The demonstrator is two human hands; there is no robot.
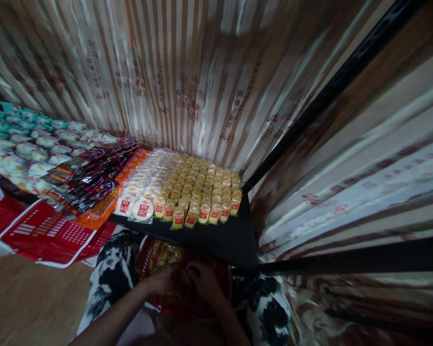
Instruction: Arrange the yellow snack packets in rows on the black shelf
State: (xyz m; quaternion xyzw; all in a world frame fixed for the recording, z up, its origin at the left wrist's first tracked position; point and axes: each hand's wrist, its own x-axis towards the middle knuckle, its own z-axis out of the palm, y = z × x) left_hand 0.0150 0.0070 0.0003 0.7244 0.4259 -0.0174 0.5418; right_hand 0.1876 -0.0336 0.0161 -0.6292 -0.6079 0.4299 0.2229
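My left hand [164, 279] and my right hand [204, 281] meet low in the picture, over a red bag [155, 254] that lies on my lap and holds yellow packets. Both hands have their fingers curled in against the bag's opening; what they grip is too dark to make out. Just beyond them a black board [220, 238] carries rows of small yellow packets [202, 190] with red labels, and beside these round white packets [144, 190].
Left of the board lie dark red-black packets [90, 173], orange packets [101, 206], white and teal packets [21, 144] and red printed bags [46, 233]. A striped shiny curtain [187, 77] hangs behind. A black bar [346, 72] runs diagonally at the right.
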